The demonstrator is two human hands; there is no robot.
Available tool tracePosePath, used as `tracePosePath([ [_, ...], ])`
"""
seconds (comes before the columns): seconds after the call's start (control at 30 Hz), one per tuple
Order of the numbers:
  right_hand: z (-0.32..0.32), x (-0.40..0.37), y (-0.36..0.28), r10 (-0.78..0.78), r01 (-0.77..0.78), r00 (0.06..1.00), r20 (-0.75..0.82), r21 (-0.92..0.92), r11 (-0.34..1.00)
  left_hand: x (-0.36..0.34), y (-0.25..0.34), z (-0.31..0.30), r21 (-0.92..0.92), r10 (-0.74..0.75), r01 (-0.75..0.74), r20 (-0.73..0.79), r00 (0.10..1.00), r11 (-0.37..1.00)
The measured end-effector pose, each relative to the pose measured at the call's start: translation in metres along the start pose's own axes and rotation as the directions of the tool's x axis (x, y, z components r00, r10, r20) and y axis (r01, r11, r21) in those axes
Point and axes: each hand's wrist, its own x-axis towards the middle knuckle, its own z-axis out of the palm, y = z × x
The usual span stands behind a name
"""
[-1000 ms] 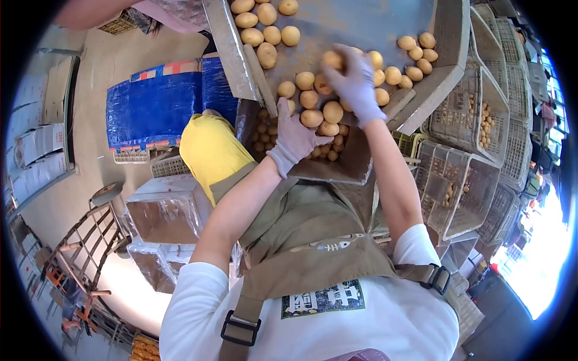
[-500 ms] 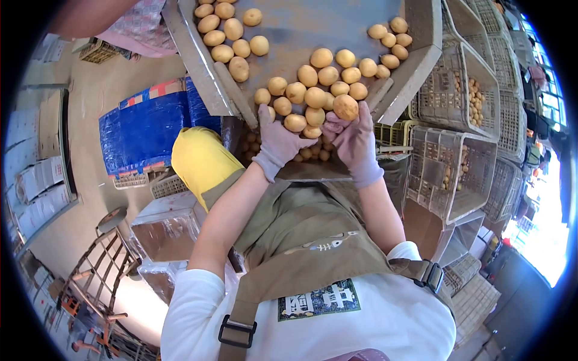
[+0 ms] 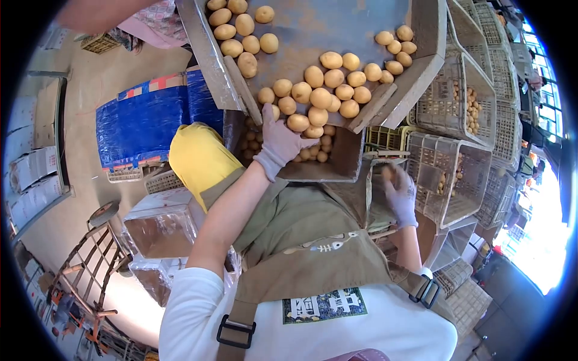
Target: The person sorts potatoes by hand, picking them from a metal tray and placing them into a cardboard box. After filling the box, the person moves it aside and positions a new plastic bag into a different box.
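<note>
At the mouth of a sloping metal tray [image 3: 319, 30] lie round, tan-yellow, potato-like pieces [image 3: 320, 98]. My left hand [image 3: 278, 141], in a pale glove, is cupped at the left of the mouth. Its fingers and thumb are spread, against the lowest pieces and gripping none. Below it, a box [image 3: 349, 157] holds more of the same produce. My right hand [image 3: 401, 195], also gloved, is off to the right over a dark, open container [image 3: 379, 207]. Its fingers are curled round one brownish potato-like piece [image 3: 389, 174], partly hidden.
Stacked plastic crates [image 3: 448, 180], some with produce, line the right side. A wooden board [image 3: 374, 107] edges the tray mouth. At left are a blue-wrapped stack [image 3: 144, 126] and plastic-wrapped boxes [image 3: 159, 231]. Another person's arm [image 3: 99, 15] shows at top left.
My right hand has left the tray mouth, moving right and down towards my body with the brownish piece. My left hand stays at the mouth. The view has shifted slightly.
</note>
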Motion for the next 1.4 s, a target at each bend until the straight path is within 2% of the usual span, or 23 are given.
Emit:
tracePosePath([
  [0.03, 0.002, -0.014, 0.027, 0.047, -0.05, 0.999, -0.02, -0.245, 0.968, 0.002, -0.001, -0.002, 0.031, 0.011, -0.011, 0.0, 1.0, 0.999],
  [0.07, -0.004, -0.019, 0.022, 0.089, -0.101, 0.995, -0.049, -0.471, 0.876, 0.004, -0.002, -0.009, 0.063, 0.022, -0.021, -0.002, 1.0, 0.998],
  [0.1, -0.006, -0.016, 0.017, 0.07, -0.102, 0.992, -0.101, -0.359, 0.928, 0.007, -0.002, -0.016, 0.097, 0.035, -0.034, -0.004, 0.999, 0.995],
  [0.17, -0.002, -0.001, -0.021, -0.136, 0.113, 0.974, -0.18, -0.133, 0.985, 0.011, -0.006, -0.033, 0.396, 0.109, -0.162, 0.154, 0.982, 0.904],
  [0.2, -0.002, 0.014, -0.053, -0.226, 0.227, 0.942, -0.248, -0.026, 0.974, 0.013, -0.006, -0.03, 0.389, 0.094, -0.153, 0.166, 0.982, 0.908],
  [0.23, 0.0, 0.027, -0.079, -0.358, 0.359, 0.893, -0.273, -0.047, 0.932, 0.014, -0.006, -0.027, 0.382, 0.08, -0.143, 0.177, 0.981, 0.913],
  [0.27, 0.004, 0.039, -0.103, -0.483, 0.485, 0.826, -0.291, -0.071, 0.871, 0.009, -0.003, -0.012, 0.221, 0.03, -0.053, 0.108, 0.994, 0.974],
  [0.3, 0.008, 0.047, -0.125, -0.513, 0.499, 0.809, -0.287, -0.128, 0.857, 0.005, -0.002, -0.004, 0.045, -0.029, 0.027, 0.045, 0.999, 0.999],
  [0.4, 0.02, 0.069, -0.151, -0.558, 0.519, 0.805, -0.201, -0.217, 0.827, 0.003, 0.0, -0.012, 0.12, -0.026, 0.023, 0.024, 0.999, 0.993],
  [0.43, 0.026, 0.072, -0.148, -0.58, 0.509, 0.799, -0.162, -0.334, 0.794, 0.002, 0.0, -0.014, 0.12, -0.02, 0.019, 0.006, 1.0, 0.993],
  [0.53, 0.022, 0.084, -0.163, -0.487, 0.429, 0.842, -0.23, -0.261, 0.865, -0.001, -0.005, -0.006, 0.119, 0.007, 0.001, -0.066, 0.998, 0.993],
  [0.57, 0.026, 0.097, -0.157, -0.492, 0.457, 0.842, -0.222, -0.195, 0.868, -0.001, -0.007, -0.002, 0.125, 0.018, -0.005, -0.1, 0.995, 0.992],
  [0.67, 0.033, 0.127, -0.165, -0.468, 0.429, 0.863, -0.191, -0.212, 0.878, 0.001, -0.009, 0.003, 0.123, 0.041, -0.023, -0.149, 0.988, 0.992],
  [0.77, 0.052, 0.166, -0.166, -0.27, 0.304, 0.952, 0.143, -0.536, 0.787, 0.001, -0.01, 0.003, 0.114, 0.043, -0.023, -0.169, 0.985, 0.993],
  [0.87, 0.037, 0.17, -0.169, -0.288, 0.33, 0.944, 0.161, -0.481, 0.812, 0.001, -0.008, -0.002, 0.092, 0.04, -0.03, -0.118, 0.992, 0.995],
  [0.93, 0.035, 0.165, -0.161, -0.341, 0.338, 0.939, 0.039, -0.283, 0.898, 0.005, -0.007, -0.003, 0.098, 0.04, -0.03, -0.1, 0.994, 0.995],
  [1.0, 0.04, 0.155, -0.157, -0.403, 0.397, 0.907, -0.118, -0.076, 0.915, 0.002, -0.007, 0.0, 0.116, 0.049, -0.033, -0.139, 0.989, 0.993],
  [1.03, 0.04, 0.151, -0.155, -0.405, 0.413, 0.906, -0.121, 0.052, 0.909, 0.001, -0.007, 0.002, 0.12, 0.051, -0.032, -0.158, 0.986, 0.992],
  [1.07, 0.043, 0.146, -0.154, -0.384, 0.403, 0.915, -0.124, 0.257, 0.878, 0.0, -0.007, 0.005, 0.115, 0.048, -0.028, -0.173, 0.984, 0.993],
  [1.13, 0.048, 0.135, -0.152, -0.338, 0.337, 0.933, -0.122, 0.626, 0.703, 0.002, -0.007, 0.007, 0.104, 0.038, -0.02, -0.177, 0.983, 0.994],
  [1.17, 0.046, 0.131, -0.152, -0.363, 0.354, 0.923, -0.128, 0.654, 0.669, 0.003, -0.006, 0.006, 0.098, 0.032, -0.016, -0.169, 0.985, 0.995],
  [1.27, 0.04, 0.113, -0.157, -0.273, 0.159, 0.961, -0.036, 0.88, 0.447, 0.005, -0.006, 0.002, 0.113, 0.019, 0.001, -0.181, 0.983, 0.994],
  [1.4, 0.033, 0.103, -0.164, -0.236, 0.114, 0.972, -0.023, 0.918, 0.38, 0.006, -0.006, -0.001, 0.13, 0.016, 0.004, -0.146, 0.989, 0.991],
])
